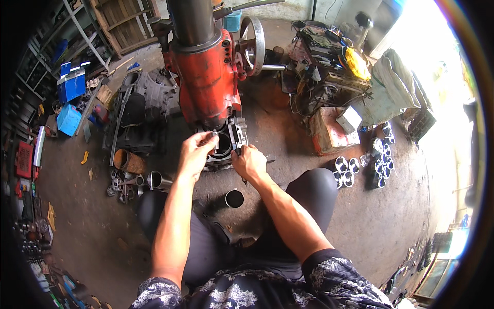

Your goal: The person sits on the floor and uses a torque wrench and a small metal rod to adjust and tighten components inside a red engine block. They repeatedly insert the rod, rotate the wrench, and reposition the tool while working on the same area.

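Right hand (pixel 249 161) closed on engine block (pixel 225 147) edge, left hand (pixel 195 152) pinching small part

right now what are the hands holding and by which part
The left hand pinches a small metal piece at its near end. The right hand rests on the engine block at its right edge; what it grips cannot be told.

From my feed, the machine (pixel 208 77) shows red-painted metal, chipped and grimy, with a dull grey steel column above. The engine block (pixel 226 144) under my left grip (pixel 195 152) and right grip (pixel 249 162) looks like bare cast metal, oily and matt. The handwheel (pixel 253 44) is worn bright steel. The floor (pixel 370 216) is rough, stained concrete. The sleeves (pixel 347 170) at right gleam as polished metal. My trousers (pixel 309 190) are smooth dark cloth.
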